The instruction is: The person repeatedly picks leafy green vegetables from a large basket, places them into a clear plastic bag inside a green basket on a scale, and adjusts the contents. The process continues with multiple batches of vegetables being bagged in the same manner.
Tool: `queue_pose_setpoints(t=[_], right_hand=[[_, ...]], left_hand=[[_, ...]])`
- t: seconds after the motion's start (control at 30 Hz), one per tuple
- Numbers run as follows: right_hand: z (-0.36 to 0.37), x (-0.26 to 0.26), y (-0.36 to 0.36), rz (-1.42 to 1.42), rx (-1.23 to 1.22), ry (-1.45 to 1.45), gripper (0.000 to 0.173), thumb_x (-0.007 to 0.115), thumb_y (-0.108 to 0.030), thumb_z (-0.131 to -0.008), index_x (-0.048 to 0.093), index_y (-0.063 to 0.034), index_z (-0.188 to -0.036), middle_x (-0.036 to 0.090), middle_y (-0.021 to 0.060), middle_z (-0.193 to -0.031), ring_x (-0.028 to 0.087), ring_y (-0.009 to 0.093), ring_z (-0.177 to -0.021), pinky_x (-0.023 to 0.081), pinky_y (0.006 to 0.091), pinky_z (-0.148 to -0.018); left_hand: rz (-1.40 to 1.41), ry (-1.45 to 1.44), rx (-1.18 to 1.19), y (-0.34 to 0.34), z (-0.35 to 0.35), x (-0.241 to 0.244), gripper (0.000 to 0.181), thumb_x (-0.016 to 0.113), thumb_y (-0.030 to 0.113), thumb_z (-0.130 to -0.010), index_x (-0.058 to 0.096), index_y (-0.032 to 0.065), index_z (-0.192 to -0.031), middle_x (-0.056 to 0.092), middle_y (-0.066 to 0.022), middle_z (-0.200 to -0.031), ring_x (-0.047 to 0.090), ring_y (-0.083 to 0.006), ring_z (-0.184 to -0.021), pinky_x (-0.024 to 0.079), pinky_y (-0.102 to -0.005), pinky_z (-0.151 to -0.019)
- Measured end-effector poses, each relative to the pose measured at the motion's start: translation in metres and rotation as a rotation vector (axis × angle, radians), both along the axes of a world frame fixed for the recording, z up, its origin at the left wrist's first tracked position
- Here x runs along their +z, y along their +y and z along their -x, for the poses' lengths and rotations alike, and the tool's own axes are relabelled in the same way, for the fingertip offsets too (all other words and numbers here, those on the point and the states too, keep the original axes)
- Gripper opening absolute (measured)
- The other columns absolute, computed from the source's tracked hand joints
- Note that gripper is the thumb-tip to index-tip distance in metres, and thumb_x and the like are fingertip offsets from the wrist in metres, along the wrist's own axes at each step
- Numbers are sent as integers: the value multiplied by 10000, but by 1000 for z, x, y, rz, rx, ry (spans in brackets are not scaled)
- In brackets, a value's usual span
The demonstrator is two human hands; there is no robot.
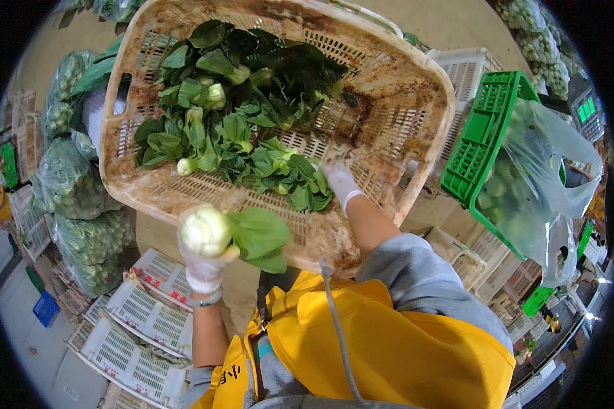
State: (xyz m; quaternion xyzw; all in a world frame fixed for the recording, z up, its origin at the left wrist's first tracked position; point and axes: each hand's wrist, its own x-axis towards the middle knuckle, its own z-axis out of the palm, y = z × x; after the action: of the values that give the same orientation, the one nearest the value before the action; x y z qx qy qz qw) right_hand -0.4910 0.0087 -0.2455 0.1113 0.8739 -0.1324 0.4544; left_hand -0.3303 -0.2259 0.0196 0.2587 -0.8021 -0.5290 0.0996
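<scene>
A large stained plastic basket [332,255] lies in front of me, with many bok choy heads [194,138] in its far and left parts. My left hand [204,271], in a thin whitish glove, holds one bok choy [207,231] over the basket's near left rim, its pale base towards the camera and its leaves pointing right. My right hand [340,181], gloved the same way and blurred, is inside the basket at the right edge of the leafy greens [307,189]. Its fingers are too blurred to tell whether they grip a leaf.
Stacked clear bags of green vegetables [71,179] stand at the left. White slatted crates [148,317] are piled at the lower left. On the right, a green crate [483,138] holds a plastic bag of green produce [532,168], near a device with a lit display [587,110].
</scene>
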Motion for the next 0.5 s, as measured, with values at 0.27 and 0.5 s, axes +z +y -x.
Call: queue_pose_setpoints(t=[0.27, 0.5], right_hand=[[-66, -55, 14, 254, -152, -313, 687, 729, -282, -761, 454, 9, -1318, 557, 211, -1262, 580, 303, -1131, 471, 400, -920], [38, 146, -2, 174, 253, 58, 401, 642, -70, -771, 578, -23, -1164, 659, 186, -1041, 626, 338, -991, 503, 388, -853]], left_hand=[[-252, -5, 139, 20, 1, 48, 1055, 923, 462, -465, 412, 11, -1270, 526, -67, -1161, 596, -189, -971, 512, -319, -840], [150, -72, -322, 23, 13, 57, 900, 909, 190, -451, 527, 3, -1244, 607, -144, -1155, 615, -236, -1021, 497, -332, -900]])
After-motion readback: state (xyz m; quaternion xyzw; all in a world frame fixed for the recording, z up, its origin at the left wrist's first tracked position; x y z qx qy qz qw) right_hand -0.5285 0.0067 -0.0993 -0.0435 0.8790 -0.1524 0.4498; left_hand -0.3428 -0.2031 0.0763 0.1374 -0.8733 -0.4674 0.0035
